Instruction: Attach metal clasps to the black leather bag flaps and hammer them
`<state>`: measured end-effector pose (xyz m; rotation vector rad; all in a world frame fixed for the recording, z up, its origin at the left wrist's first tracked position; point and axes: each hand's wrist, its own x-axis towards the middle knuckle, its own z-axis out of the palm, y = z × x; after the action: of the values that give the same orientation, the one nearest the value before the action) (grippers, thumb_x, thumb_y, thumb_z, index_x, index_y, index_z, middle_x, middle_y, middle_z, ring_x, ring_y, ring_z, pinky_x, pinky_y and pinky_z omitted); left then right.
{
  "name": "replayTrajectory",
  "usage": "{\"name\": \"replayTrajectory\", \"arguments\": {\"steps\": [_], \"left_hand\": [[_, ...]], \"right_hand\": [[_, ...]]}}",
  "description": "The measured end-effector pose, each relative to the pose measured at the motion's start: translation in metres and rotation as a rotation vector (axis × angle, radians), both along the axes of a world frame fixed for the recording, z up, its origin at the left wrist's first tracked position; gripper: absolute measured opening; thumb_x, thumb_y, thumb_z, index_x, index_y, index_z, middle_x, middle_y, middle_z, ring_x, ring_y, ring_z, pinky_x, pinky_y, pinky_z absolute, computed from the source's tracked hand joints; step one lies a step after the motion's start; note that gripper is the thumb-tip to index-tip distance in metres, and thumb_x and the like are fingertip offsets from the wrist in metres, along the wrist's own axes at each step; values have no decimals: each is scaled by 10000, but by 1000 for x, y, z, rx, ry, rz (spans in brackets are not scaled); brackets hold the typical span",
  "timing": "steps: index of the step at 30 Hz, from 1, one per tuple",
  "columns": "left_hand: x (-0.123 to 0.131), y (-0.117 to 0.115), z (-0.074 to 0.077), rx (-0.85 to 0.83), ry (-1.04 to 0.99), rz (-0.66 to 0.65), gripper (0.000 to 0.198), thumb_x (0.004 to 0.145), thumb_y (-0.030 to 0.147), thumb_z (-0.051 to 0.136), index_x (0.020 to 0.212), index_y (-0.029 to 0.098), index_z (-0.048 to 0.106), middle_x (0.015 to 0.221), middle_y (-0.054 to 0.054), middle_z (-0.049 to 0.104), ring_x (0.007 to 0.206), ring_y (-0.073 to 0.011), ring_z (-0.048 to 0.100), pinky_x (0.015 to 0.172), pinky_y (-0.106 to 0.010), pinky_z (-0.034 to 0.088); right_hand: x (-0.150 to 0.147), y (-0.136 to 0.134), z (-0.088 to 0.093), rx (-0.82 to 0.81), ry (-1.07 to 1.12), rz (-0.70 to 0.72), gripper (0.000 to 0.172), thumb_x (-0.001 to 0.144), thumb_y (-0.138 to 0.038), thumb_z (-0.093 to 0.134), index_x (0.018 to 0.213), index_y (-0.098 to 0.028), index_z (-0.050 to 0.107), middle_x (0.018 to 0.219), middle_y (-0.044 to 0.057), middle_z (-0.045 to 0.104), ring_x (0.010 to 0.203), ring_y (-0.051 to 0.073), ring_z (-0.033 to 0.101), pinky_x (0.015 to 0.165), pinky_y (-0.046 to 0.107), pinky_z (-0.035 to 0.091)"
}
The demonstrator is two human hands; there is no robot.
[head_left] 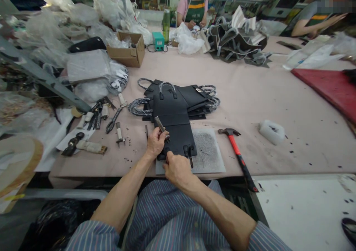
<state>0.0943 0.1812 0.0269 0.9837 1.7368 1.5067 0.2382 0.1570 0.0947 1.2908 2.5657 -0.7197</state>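
A black leather bag panel (174, 112) lies lengthwise before me, its near end on a pale cutting board (208, 151). My left hand (156, 142) is closed around a metal hand punch (160, 124) with a pronged end, held over the panel's left edge. Against the panel's near left corner my right hand (179, 167) is curled shut; what its fingers pinch is hidden. A dark handle tab (188, 152) sits by the near right corner. More black panels (194, 95) with plastic-wrapped handles (139, 106) are stacked underneath, farther back.
A claw hammer (236, 151) lies right of the board, beyond it a whitish block (272, 131). Several punches and pliers (113, 121) lie to the left. A cardboard box (126, 50) and plastic bags stand behind. Two people sit across the table.
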Motion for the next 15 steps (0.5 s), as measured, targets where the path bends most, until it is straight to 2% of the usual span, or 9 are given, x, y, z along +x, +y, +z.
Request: {"name": "replayTrajectory", "arguments": {"steps": [3,6,9,11,15], "left_hand": [[1,-2,1,43,-48,-46,390,877,338,642,1215,146,611,952,-82,779,858,-197,755,836,-337,601],[-2,-7,1,41,-44,-123,461,850,305,675,1275,145,594,1015,-93,782,973,-207,743,923,-360,579],[-8,-12,2,13,-67,-173,452,826,318,707,1239,150,631,1013,-89,782,967,-208,740,930,-368,578],[-12,-13,1,-6,-67,-171,432,803,339,736,1188,154,666,990,-79,783,938,-203,739,925,-369,580],[-12,-17,1,-8,-89,-106,363,766,335,776,1071,158,691,946,-62,782,894,-197,742,892,-356,590]], "right_hand": [[23,2,-6,-31,185,-99,130,918,-329,625,963,-207,612,815,48,737,771,216,707,675,288,433],[58,11,-15,102,393,-241,95,949,-312,569,928,-221,584,772,22,694,722,195,659,678,291,422],[96,32,-24,335,526,-313,140,974,-299,495,886,-223,572,789,47,666,721,203,615,704,317,430],[118,50,-30,452,534,-340,142,969,-289,477,896,-219,576,815,67,653,757,223,604,731,340,444],[141,75,-49,549,509,-353,190,949,-291,491,1064,-183,598,1033,143,663,996,290,609,879,422,477]]}}
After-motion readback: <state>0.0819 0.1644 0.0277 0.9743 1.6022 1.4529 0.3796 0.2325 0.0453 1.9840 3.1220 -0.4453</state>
